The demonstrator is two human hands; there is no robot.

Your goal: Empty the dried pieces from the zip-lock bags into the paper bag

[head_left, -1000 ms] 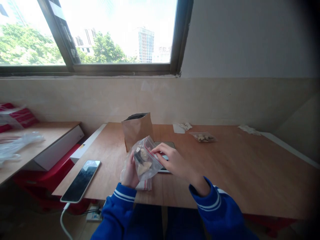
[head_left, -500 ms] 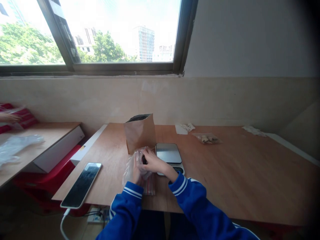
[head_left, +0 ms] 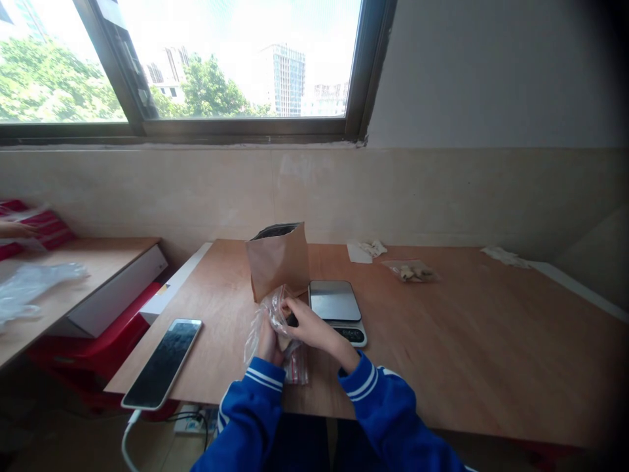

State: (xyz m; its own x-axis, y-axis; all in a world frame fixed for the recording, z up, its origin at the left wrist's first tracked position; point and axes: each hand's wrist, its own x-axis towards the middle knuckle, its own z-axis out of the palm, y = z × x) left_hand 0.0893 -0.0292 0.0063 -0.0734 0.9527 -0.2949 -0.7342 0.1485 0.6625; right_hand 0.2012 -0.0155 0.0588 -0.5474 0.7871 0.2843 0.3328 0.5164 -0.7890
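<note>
My left hand [head_left: 268,342] is closed around a clear plastic zip bag [head_left: 256,328] and holds it up over the table. My right hand [head_left: 314,325] has its fingers at the mouth of that bag, pinching a small dark piece [head_left: 292,320] whose kind I cannot make out. Some pale stuff shows in the bag beneath the fingers. A stack of flat zip bags with red strips [head_left: 297,368] lies under my hands. Just behind stands an open brown paper pouch [head_left: 279,263], and to its right a kitchen scale [head_left: 335,301] with nothing on its plate.
A phone [head_left: 164,364] on a white cable lies at the table's left edge. Toward the back are a filled clear bag [head_left: 413,271] and crumpled white paper [head_left: 366,251]. At far left, another person's hand [head_left: 17,229] is over a neighbouring table [head_left: 122,248].
My right hand has shifted slightly to the right and down at the bag, and pale contents now show under its fingers. The whole view has moved a little.
</note>
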